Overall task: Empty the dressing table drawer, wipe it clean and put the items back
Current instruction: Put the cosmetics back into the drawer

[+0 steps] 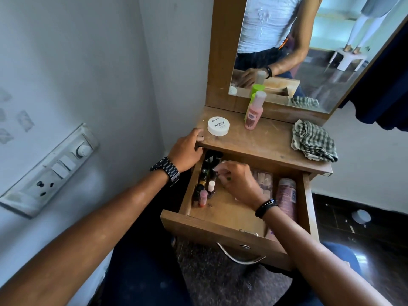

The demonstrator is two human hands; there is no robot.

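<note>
Wooden dressing table top (260, 140), white nail polish jar (218, 126), pink bottle (254, 111) before green bottle (256, 90), crumpled checked cloth (313, 141) at right

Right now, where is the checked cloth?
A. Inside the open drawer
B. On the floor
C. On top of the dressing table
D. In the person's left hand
C: the checked cloth lies crumpled on the right side of the dressing table top, above the open drawer; it is in neither hand.
</note>
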